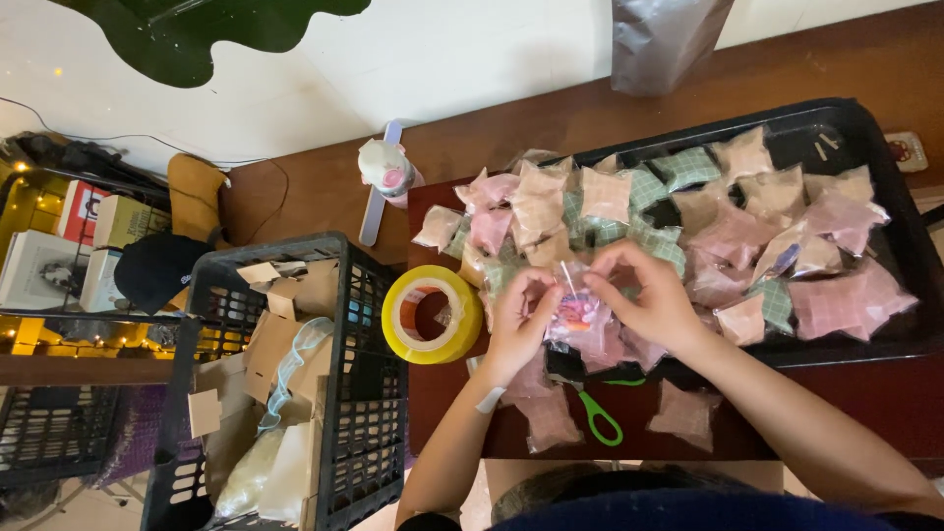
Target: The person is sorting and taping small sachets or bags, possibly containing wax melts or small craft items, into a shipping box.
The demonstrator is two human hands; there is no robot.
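Over the black tray (890, 339) of pink and tan packets (831, 305) (perhaps sweets), left hand (516, 320) and right hand (654, 300) pinching one clear packet (578, 313).

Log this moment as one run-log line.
left hand: holds clear packet | right hand: holds same packet | beside: yellow tape roll, green scissors

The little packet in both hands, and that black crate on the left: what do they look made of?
The packet looks like thin clear plastic film: glossy, crinkled, contents showing through. The crate seems rigid moulded plastic, matt black, with a regular lattice of slots.
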